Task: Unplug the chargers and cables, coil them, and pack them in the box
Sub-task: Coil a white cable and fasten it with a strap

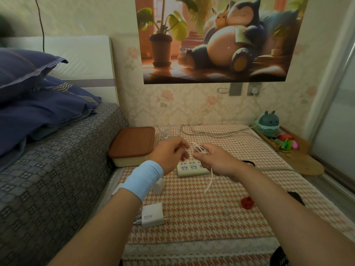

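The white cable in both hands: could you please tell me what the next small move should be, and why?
Probably wind one more loop: the right hand grips a few loops of the white cable, the left hand pinches it beside them, and a loose tail hangs uncoiled below.

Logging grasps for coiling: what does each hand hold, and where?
Both hold the thin white cable: the right hand grips its small coiled loops, the left hand pinches a strand beside them.
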The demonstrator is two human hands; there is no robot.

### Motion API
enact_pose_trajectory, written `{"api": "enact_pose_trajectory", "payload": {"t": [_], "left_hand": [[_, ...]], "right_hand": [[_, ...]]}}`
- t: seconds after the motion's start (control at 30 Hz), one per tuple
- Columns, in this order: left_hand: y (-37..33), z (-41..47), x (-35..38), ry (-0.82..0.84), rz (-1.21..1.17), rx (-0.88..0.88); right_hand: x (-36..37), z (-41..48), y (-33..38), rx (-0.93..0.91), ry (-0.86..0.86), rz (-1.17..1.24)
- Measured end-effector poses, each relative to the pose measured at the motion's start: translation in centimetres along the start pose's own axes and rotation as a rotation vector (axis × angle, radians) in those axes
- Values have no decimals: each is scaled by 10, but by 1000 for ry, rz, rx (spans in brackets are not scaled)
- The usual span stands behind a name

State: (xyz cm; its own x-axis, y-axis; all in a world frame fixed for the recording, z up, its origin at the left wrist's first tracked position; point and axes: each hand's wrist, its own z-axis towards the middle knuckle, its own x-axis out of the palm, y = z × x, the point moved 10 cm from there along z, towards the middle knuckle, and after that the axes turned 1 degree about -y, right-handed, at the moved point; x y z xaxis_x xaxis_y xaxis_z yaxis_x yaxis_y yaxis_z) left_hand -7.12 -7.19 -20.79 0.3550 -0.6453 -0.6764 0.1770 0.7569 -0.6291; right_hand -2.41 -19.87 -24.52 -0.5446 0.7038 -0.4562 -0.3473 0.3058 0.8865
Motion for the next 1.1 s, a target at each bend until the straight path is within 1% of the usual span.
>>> {"api": "enact_pose_trajectory", "payload": {"t": [0.1, 0.17, 0.2, 0.27, 0.37, 0.4, 0.5, 0.6, 0.67, 0.7, 0.77, 0.87, 0.93, 0.97, 1.03, 1.1], "left_hand": [[-15, 1, 0, 33, 55, 38], [-10, 5, -7, 29, 6, -7], [-6, 7, -14, 1, -29, -36], [7, 9, -35, -118, -81, -114], [31, 7, -67, -353, -196, -271], [37, 5, -72, -395, -238, -312], [40, 4, -72, -384, -227, -347], [37, 4, -65, -372, -266, -353], [37, 4, -65, -378, -349, -356], [35, 4, -64, -368, -381, -349], [27, 5, -61, -309, -358, -295], [11, 7, -48, -179, -206, -196], [3, 6, -35, -79, -219, -163], [-2, 5, -28, -22, -215, -141], [-13, 1, -13, 91, -174, -91], [-22, -2, -4, 156, -166, -58]], "right_hand": [[-8, 3, -5, 38, -59, -55], [-11, 2, -11, 81, -66, -74], [-11, -1, -14, 110, -50, -94], [-10, -7, -23, 188, 20, -157], [-11, -17, -41, 312, 106, -316], [-11, -19, -46, 336, 121, -331], [-5, -26, -54, 375, 205, -281], [16, -39, -56, 370, 409, -313], [27, -42, -59, 347, 490, -376], [29, -41, -57, 327, 488, -374], [28, -35, -44, 246, 446, -256], [18, -22, -22, 138, 332, 74], [9, -15, -15, 105, 230, 316], [7, -13, -11, 88, 201, 396], [9, -12, -6, 55, 175, 430], [18, -14, 1, 28, 189, 396]]}}
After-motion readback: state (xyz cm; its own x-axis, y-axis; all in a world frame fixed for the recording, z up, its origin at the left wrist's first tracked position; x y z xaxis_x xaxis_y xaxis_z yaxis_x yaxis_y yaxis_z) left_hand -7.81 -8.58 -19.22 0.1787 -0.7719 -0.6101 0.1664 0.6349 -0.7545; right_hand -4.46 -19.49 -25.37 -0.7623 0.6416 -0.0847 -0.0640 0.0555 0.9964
